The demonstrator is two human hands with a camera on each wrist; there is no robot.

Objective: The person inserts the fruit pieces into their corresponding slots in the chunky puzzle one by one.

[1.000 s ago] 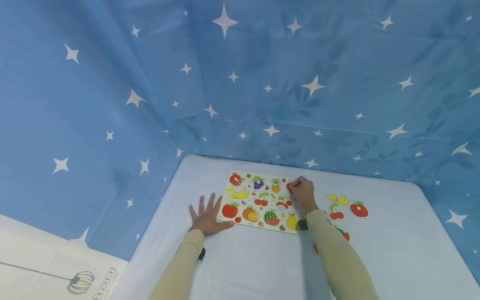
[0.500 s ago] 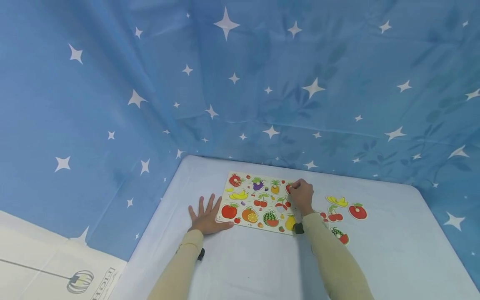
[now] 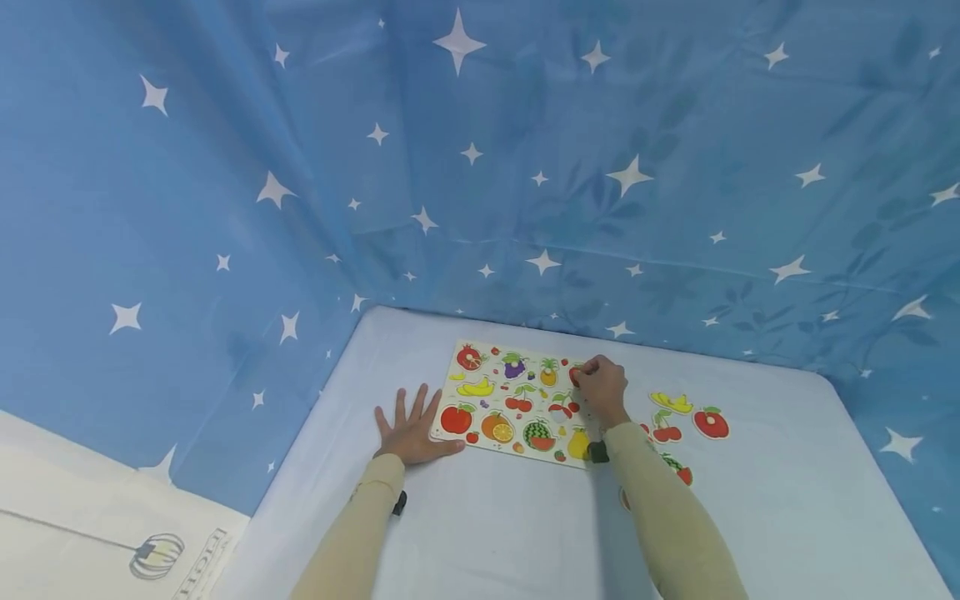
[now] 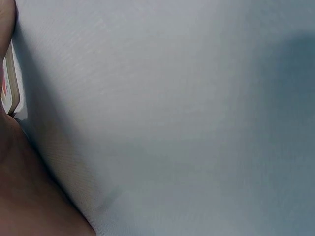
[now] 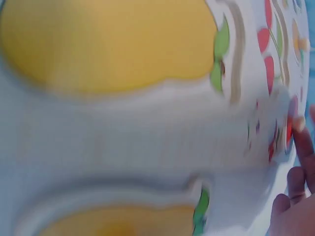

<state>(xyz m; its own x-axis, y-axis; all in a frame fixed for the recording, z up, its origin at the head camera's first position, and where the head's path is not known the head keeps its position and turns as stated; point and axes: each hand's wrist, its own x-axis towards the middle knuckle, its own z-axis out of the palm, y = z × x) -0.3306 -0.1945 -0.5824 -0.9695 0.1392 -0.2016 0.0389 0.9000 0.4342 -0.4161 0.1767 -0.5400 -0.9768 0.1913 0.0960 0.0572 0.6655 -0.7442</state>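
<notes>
We see a red fruit piece [image 3: 574, 377] with a pale knob [image 5: 299, 123] under the right hand [image 3: 603, 388], at the fruit puzzle board's [image 3: 496, 402] far right corner; thumb and finger are pinched together on it. Left of this grip, the left hand [image 3: 410, 438] lies flat, fingers spread.
</notes>
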